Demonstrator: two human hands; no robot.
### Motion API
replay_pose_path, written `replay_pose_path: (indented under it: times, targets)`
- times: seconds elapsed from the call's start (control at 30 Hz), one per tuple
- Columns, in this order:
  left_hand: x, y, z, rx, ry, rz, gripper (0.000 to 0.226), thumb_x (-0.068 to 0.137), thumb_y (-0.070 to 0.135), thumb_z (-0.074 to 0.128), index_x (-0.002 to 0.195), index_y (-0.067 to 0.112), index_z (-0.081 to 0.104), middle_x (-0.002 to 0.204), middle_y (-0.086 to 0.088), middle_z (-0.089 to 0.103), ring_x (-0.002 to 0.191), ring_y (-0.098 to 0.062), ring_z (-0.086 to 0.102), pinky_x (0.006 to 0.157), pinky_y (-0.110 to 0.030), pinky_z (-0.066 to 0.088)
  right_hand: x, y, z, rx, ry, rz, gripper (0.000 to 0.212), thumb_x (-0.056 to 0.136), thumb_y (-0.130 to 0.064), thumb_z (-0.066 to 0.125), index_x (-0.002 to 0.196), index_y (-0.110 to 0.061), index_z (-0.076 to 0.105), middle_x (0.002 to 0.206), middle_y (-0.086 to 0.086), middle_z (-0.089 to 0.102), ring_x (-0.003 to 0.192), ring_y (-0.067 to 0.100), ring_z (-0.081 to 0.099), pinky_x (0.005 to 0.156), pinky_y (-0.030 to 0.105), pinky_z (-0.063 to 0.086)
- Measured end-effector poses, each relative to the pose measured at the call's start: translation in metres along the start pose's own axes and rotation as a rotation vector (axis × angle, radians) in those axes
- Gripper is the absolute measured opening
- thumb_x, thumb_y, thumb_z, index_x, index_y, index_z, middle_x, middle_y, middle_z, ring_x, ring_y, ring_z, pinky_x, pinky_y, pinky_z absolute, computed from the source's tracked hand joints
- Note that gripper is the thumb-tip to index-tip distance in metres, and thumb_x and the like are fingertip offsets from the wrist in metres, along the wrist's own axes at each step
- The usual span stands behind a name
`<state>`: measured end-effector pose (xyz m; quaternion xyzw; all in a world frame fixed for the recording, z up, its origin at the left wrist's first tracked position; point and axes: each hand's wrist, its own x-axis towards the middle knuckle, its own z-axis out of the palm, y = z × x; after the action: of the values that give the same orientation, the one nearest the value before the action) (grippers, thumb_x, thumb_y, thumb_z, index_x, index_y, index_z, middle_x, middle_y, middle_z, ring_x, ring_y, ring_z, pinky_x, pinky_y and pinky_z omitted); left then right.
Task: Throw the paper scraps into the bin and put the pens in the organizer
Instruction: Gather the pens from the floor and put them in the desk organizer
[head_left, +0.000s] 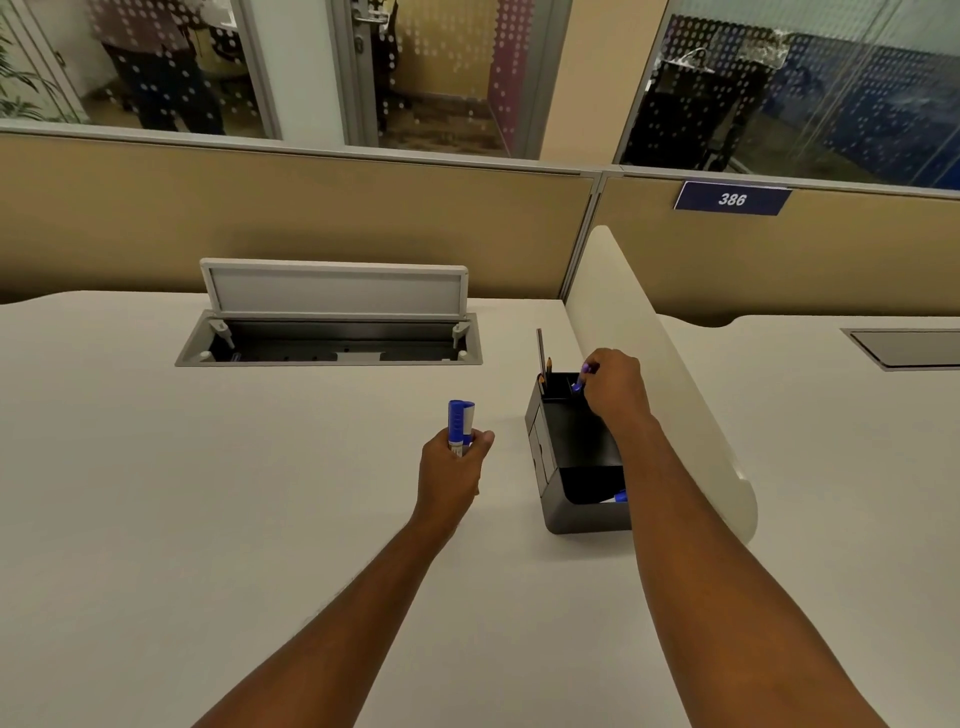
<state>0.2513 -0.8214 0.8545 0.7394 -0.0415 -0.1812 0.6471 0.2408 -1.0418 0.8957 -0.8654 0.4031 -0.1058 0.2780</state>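
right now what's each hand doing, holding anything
Left hand: closed around a blue marker, upright.
Right hand: closed on a blue pen over the black organizer.

Single view only, head-worn wide-angle cam, so no second view to share coverage with. Looks fwd and steeply down from above the near edge of the desk (218, 509). Both forearms enter from bottom of frame, reaching away from cam; left hand (451, 470) near ctr, right hand (613, 387) right of ctr, farther off. Desk fills lower two-thirds, close range. Partition (311, 218) w/ glass above crosses the top, well beyond the hands. Straight edges bow toward frame borders: wide-lens distortion. Horizon roughly level, slight tilt down to the right.
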Motion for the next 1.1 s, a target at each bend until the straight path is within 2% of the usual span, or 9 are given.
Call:
replay_pose_path:
  times: [0.1,0.2,0.27,0.37,0.47,0.6,0.87,0.97,1.1]
  targets:
    - [-0.001,0.002,-0.002,-0.008,0.006,0.002,0.018,0.086,0.026,0.063,0.096,0.014,0.055,0.074,-0.005,0.056,0.054,-0.013,0.049,0.041,-0.010,0.044,-0.003,0.001,-0.001,-0.057,-0.010,-0.006,0.025,0.085,-0.002,0.066,0.110,0.001,0.066,0.111,0.021,0.067,0.090,0.027,0.063,0.082,0.031,0.052]
    - [-0.002,0.007,-0.002,-0.032,0.012,-0.004,0.022,0.086,0.023,0.064,0.102,0.010,0.056,0.081,-0.009,0.057,0.061,-0.017,0.051,0.056,-0.024,0.051,-0.011,-0.001,-0.004,0.041,0.082,0.012,0.042,0.083,0.002,0.067,0.124,0.000,0.059,0.126,0.020,0.061,0.112,0.034,0.062,0.094,0.036,0.051]
    - [-0.003,0.010,0.000,-0.028,0.010,-0.006,0.025,0.086,0.022,0.064,0.105,0.008,0.056,0.085,-0.010,0.057,0.070,-0.023,0.052,0.073,-0.038,0.053,-0.021,-0.007,-0.010,0.132,0.227,-0.016,0.035,0.086,-0.001,0.065,0.121,-0.001,0.061,0.123,0.017,0.063,0.110,0.032,0.063,0.089,0.030,0.050]
    - [-0.004,0.013,0.002,0.014,0.002,0.025,0.025,0.085,0.022,0.065,0.104,0.008,0.055,0.084,-0.009,0.056,0.071,-0.021,0.052,0.075,-0.038,0.051,-0.045,-0.023,-0.019,0.257,0.341,-0.127,0.017,0.092,-0.016,0.061,0.106,-0.007,0.064,0.104,0.009,0.068,0.093,0.024,0.066,0.077,0.025,0.048]
    - [-0.005,0.015,0.004,0.079,-0.027,0.066,0.020,0.084,0.020,0.067,0.099,0.010,0.059,0.082,-0.008,0.058,0.065,-0.016,0.052,0.072,-0.034,0.051,-0.077,-0.043,-0.020,0.292,0.048,-0.180,0.035,0.093,-0.038,0.058,0.121,-0.018,0.055,0.098,-0.004,0.060,0.077,0.006,0.058,0.066,0.017,0.045]
    - [-0.009,0.018,0.012,0.195,-0.049,0.157,0.030,0.084,0.018,0.066,0.110,0.004,0.060,0.088,-0.013,0.064,0.074,-0.021,0.057,0.077,-0.031,0.048,-0.111,-0.054,-0.013,0.140,-0.402,-0.240,0.063,0.088,-0.056,0.053,0.142,-0.030,0.034,0.108,-0.001,0.057,0.093,0.013,0.056,0.075,0.025,0.047]
    - [-0.020,0.016,0.018,0.338,-0.070,0.287,0.030,0.090,0.011,0.056,0.118,0.000,0.057,0.109,-0.020,0.068,0.096,-0.031,0.064,0.085,-0.026,0.045,-0.132,-0.053,-0.015,0.142,-0.367,-0.345,0.042,0.097,-0.037,0.049,0.137,-0.028,0.039,0.127,0.007,0.058,0.098,0.014,0.057,0.082,0.024,0.046]
    - [-0.024,0.015,0.018,0.453,-0.089,0.393,0.022,0.090,0.009,0.057,0.111,0.001,0.060,0.103,-0.018,0.070,0.087,-0.024,0.064,0.078,-0.017,0.046,-0.140,-0.057,-0.017,0.166,-0.333,-0.328,0.027,0.097,-0.024,0.050,0.124,-0.024,0.051,0.108,0.002,0.057,0.079,0.010,0.059,0.071,0.016,0.048]
    - [-0.030,0.018,0.023,0.441,-0.182,0.345,0.027,0.091,0.006,0.052,0.117,-0.003,0.056,0.116,-0.021,0.064,0.106,-0.034,0.061,0.095,-0.036,0.047,-0.145,-0.060,-0.022,0.165,-0.273,-0.218,0.006,0.092,-0.017,0.052,0.096,-0.019,0.056,0.082,-0.001,0.057,0.076,0.014,0.059,0.068,0.022,0.051]
